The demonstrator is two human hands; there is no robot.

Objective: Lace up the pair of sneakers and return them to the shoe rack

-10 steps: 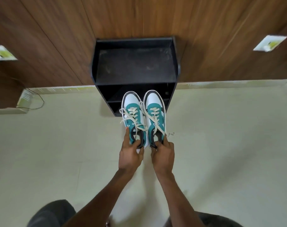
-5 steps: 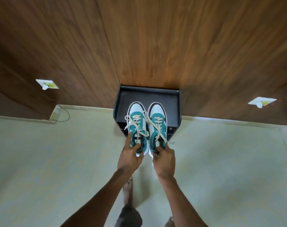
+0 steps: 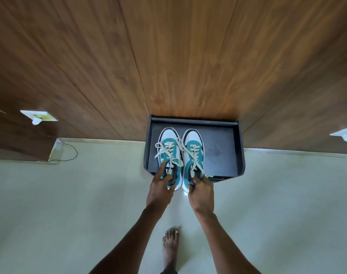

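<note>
- Wood-grain wall panels rise behind a pale floor, and a low dark shoe rack point(image 3: 222, 153) stands against the foot of that wall
- Both sneakers sit side by side, touching, toes toward the rack's back edge, over the left half of its top shelf; whether the soles already rest on it I cannot tell, and the heels overhang the front edge
- Left hand point(image 3: 160, 189) is closed around the heel collar of the left sneaker point(image 3: 168, 149), index finger stretched along its outer side
- Right hand point(image 3: 201, 191) is closed on the heel collar of the right sneaker point(image 3: 193, 149), fingers hooked into the opening
- Each shoe looks light enough for one hand; the sole should be stiff, the upper soft and yielding, so the padded heel collar is the sound place to grip
- Cream laces point(image 3: 169, 155) hang in loose loops, one end trailing off the right shoe near the front edge, likely to snag or be trapped underneath
- Uppers are teal with white toes and dark trim at the toe rim, on white soles
</note>
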